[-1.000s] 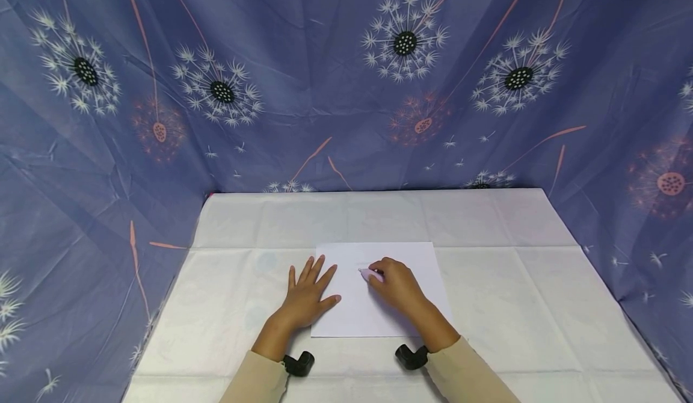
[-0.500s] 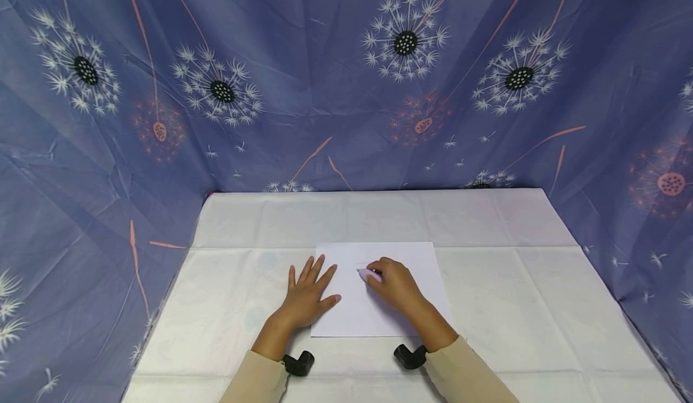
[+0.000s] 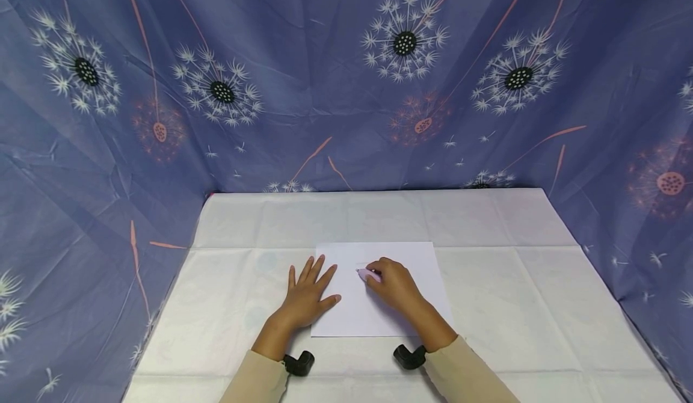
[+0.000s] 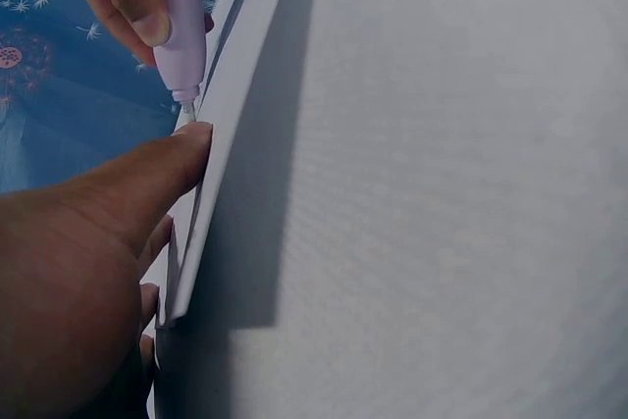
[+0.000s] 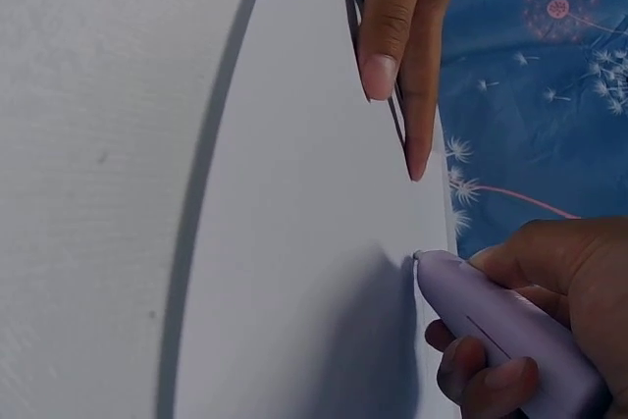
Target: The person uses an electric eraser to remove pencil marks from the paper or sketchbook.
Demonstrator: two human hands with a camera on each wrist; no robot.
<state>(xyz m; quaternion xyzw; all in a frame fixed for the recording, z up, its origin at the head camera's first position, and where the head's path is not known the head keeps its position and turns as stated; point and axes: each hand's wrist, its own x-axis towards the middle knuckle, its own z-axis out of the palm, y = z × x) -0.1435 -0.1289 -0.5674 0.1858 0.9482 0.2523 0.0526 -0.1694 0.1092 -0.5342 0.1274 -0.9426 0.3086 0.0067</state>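
Observation:
A sheet of white paper lies on the white-covered table. My left hand rests on its left edge, fingers straight and spread, the thumb on the sheet. Over the middle of the paper, my right hand grips a thick lavender pen with curled fingers, its narrow tip pointing left. In the right wrist view the pen has a stout, smooth body, and its small tip is at the paper. The left wrist view also shows the pen, tip down beyond my left thumb.
White cloth with fold creases covers the table around the sheet. Behind it and at both sides hangs a blue curtain with a dandelion print. Black wrist devices sit at both beige sleeves.
My right hand has shifted slightly to the left with the pen over the paper, mostly in the first half second. The left hand stays in place.

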